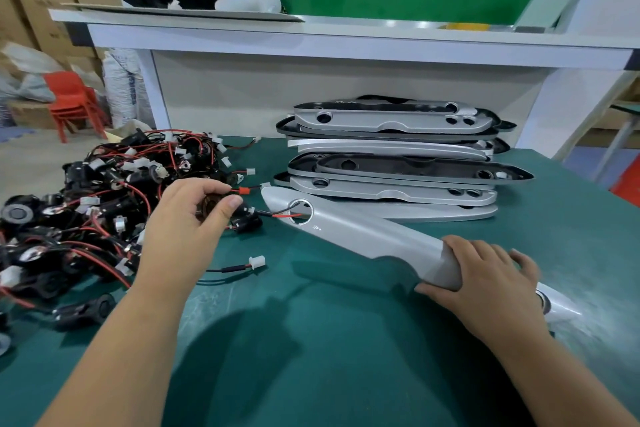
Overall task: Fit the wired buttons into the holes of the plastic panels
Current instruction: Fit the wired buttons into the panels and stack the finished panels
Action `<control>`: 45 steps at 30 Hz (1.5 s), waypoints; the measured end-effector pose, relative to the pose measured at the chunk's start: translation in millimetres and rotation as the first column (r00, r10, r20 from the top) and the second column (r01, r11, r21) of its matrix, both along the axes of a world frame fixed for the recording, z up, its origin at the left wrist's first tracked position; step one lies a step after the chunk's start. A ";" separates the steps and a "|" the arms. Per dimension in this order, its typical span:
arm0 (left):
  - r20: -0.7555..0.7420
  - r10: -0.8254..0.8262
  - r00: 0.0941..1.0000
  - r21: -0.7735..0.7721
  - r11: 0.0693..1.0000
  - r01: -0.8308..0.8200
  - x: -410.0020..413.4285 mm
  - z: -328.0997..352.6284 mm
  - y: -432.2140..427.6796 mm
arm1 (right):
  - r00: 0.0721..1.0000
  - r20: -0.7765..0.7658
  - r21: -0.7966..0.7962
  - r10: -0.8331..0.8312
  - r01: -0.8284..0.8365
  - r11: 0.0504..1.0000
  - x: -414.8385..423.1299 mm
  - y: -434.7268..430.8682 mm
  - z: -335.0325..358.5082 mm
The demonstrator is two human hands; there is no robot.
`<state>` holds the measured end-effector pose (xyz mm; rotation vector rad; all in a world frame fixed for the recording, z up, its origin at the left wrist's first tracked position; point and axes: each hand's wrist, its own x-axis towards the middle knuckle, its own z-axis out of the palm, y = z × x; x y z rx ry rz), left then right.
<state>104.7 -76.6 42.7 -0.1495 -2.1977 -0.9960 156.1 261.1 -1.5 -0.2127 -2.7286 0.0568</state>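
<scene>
My left hand (192, 218) pinches a black round wired button (210, 207) between thumb and fingers. The button's red and black wires (282, 212) run right into the round hole (301, 212) at the far end of a long silver plastic panel (367, 236). The panel lies slanted on the green table, and my right hand (485, 279) grips it near its middle, hiding part of it. The button sits a little left of the hole, outside it.
A tangled heap of black wired buttons (86, 204) with red wires and white plugs fills the table's left side. A stack of silver and black panels (394, 156) stands behind the held panel. A loose white plug (257, 262) lies on the green mat (311, 340). A white shelf (346, 42) rises at the back.
</scene>
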 end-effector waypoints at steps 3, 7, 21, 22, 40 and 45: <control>0.017 -0.015 1.000 -0.045 0.999 0.016 1.1 -0.3 6.6 | 1.000 -0.006 0.019 0.013 -0.013 1.000 0.7 -2.3 0.3; 0.042 -0.115 0.992 -0.161 0.980 0.121 3.9 -6.4 31.3 | 0.985 -0.146 0.089 0.095 -0.083 0.993 0.1 -12.9 -4.7; 0.251 -0.156 0.955 0.198 0.974 0.107 -2.1 -19.4 42.2 | 0.970 -0.192 0.093 0.149 -0.133 0.987 0.2 -11.0 -5.2; 0.222 -0.118 0.968 0.159 0.984 0.083 -2.4 -20.5 42.6 | 0.971 -0.183 0.087 0.153 -0.139 0.986 0.3 -11.3 -5.1; 0.056 -0.615 0.787 0.889 0.389 0.240 0.1 -25.3 61.4 | 0.912 -0.192 -0.175 0.363 -0.395 0.902 3.0 -58.4 10.3; 0.038 -0.684 0.728 0.860 0.394 0.325 7.8 -29.6 75.7 | 0.835 -0.303 -0.145 0.460 -0.517 0.843 -5.2 -107.5 21.5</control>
